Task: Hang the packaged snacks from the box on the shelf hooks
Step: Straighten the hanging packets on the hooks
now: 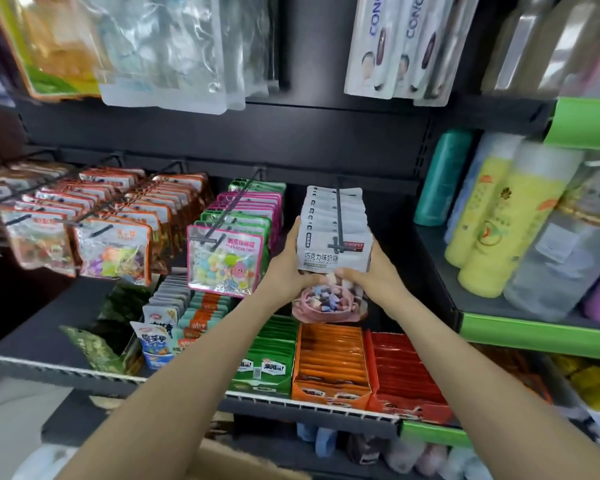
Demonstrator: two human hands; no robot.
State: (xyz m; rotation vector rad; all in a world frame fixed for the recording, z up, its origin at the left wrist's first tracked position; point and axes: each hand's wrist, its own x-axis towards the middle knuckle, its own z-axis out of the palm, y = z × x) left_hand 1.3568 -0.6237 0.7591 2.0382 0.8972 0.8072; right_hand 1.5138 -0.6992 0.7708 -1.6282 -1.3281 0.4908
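Note:
A stack of white snack packets [333, 233] with a clear window of coloured candies hangs on a black shelf hook [339, 216] at the middle of the shelf. My left hand [290, 265] grips the stack's left side, fingers up along its edge. My right hand [368, 271] holds the right side and the lower front, thumb curled across the front packet. The hook's tip sticks out through the front packet's hole. A corner of the cardboard box [236, 462] shows at the bottom edge, below my arms.
Pink and green candy packets [224, 261] hang on the neighbouring hook to the left, orange-edged packets [113, 251] further left. Below are display boxes of green [267, 358], orange [331, 365] and red [402, 368] sachets. Yellow rolls [492, 230] fill the right shelf.

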